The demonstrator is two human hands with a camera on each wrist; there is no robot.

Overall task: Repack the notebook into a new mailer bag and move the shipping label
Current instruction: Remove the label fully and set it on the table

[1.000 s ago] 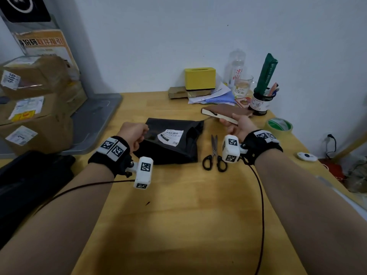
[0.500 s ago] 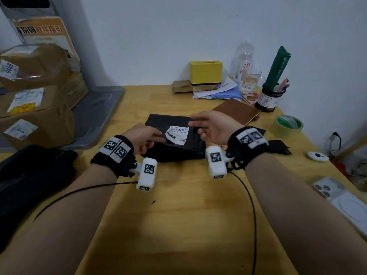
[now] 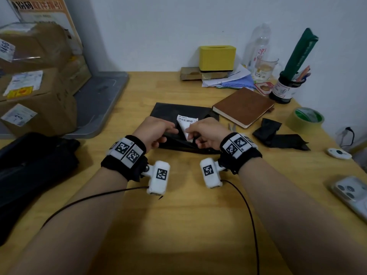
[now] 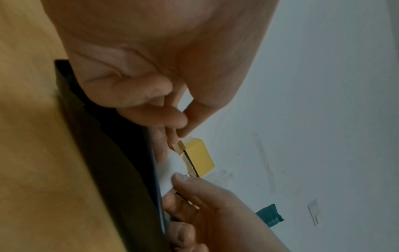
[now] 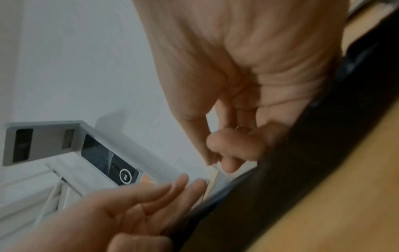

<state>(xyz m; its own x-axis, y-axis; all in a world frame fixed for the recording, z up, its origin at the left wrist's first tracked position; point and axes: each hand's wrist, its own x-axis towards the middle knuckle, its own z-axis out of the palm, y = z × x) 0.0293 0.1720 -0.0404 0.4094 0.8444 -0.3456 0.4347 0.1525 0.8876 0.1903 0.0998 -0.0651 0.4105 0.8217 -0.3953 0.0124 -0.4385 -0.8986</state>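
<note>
The black mailer bag (image 3: 168, 112) lies flat mid-table, and its dark near edge fills the wrist views (image 4: 103, 153) (image 5: 291, 170). On it sits the white shipping label (image 3: 186, 121), its near corner lifted and folded up off the plastic. My right hand (image 3: 190, 133) pinches that lifted corner between thumb and forefinger (image 5: 218, 162). My left hand (image 3: 168, 133) grips the bag's near edge just left of the label (image 4: 183, 126). The brown notebook (image 3: 243, 105) rests shut on the table to the right, outside the bag.
Scissors (image 3: 231, 127) peek out behind my right hand. Crumpled black plastic pieces (image 3: 278, 135), a tape roll (image 3: 305, 120), a phone (image 3: 351, 191) and a pen pot (image 3: 284, 92) sit at the right. Cardboard boxes (image 3: 35, 96), a grey tray (image 3: 99, 100) and a black bundle (image 3: 29, 165) are at the left.
My right hand left the notebook on the table, crossed to the bag and now pinches the label, whose near corner has come up. My left hand stayed on the bag.
</note>
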